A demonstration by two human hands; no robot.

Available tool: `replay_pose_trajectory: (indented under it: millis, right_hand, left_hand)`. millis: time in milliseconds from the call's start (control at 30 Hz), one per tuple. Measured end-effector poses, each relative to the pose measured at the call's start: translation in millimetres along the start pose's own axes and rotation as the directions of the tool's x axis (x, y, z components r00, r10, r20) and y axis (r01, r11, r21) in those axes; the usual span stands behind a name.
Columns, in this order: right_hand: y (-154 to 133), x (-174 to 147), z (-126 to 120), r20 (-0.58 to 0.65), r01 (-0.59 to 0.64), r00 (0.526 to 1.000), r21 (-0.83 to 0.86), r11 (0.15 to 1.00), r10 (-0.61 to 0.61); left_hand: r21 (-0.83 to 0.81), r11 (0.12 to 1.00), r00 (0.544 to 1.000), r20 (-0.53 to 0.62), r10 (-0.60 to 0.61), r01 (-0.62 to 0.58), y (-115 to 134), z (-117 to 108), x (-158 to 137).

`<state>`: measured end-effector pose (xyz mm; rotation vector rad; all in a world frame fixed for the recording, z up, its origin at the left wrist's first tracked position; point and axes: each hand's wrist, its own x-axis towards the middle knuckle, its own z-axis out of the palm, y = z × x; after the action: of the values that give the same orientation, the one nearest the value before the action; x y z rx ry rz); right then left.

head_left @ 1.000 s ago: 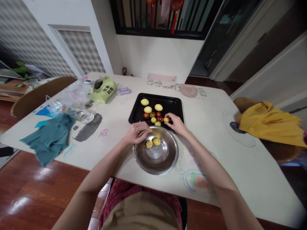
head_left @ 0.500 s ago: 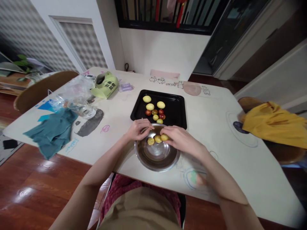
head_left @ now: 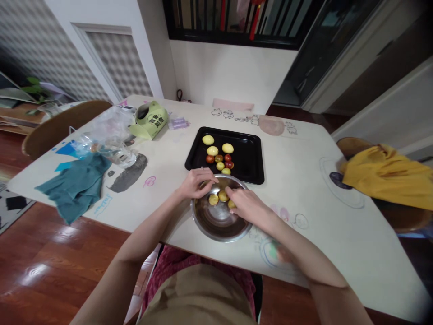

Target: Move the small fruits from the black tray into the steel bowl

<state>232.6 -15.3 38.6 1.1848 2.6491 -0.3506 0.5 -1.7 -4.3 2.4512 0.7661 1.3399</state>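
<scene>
A shiny metal bowl (head_left: 219,232) stands near the table's front edge. My left hand (head_left: 199,183) rests at its upper left rim, fingers curled over the edge. Inside the bowl my right hand (head_left: 248,207) has its fingers closed around a small yellow fruit (head_left: 232,204), which they partly cover. To its left lie two more yellow fruits (head_left: 213,199), near the bowl's far side. Just behind the bowl is a black baking tray (head_left: 248,149). It carries larger pale yellow oval fruits (head_left: 228,148) and several small round red, green and yellow ones (head_left: 229,165).
A teal cloth (head_left: 76,185) hangs over the table's left edge. Beyond it are a clear plastic container (head_left: 122,155), a thin plastic bag (head_left: 111,124), a green carton (head_left: 151,122) and a purple packet (head_left: 178,123). A yellow garment (head_left: 385,178) drapes a chair at the right.
My right hand has moved lower into the bowl, taking its yellow fruit down and toward me. The left hand keeps its place at the rim.
</scene>
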Motion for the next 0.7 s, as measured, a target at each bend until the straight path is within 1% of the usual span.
replay_pose_trajectory:
  millis: [100,267,467,700]
  right_hand:
    - [-1.1,0.0,0.8,0.006,0.007,1.000,0.008,1.000,-0.007]
    - [-0.3,-0.9,1.3,-0.029,0.056,0.998,0.004,0.998,-0.056]
    - [-0.8,-1.8,-3.5,-0.036,0.031,0.999,0.030,0.999,-0.030]
    - [9.5,-8.1,-19.6,-0.062,0.014,0.998,0.070,0.997,-0.010]
  left_hand:
    - [0.006,1.000,1.000,-0.001,0.008,-0.008,-0.9,0.3,-0.7]
    - [-0.001,1.000,1.000,0.003,0.003,-0.003,-0.4,-0.1,-0.2]
    - [0.002,1.000,1.000,0.006,0.003,-0.003,-0.6,-0.6,0.0]
    - [0.003,1.000,1.000,0.003,0.012,-0.012,-1.5,0.5,0.3]
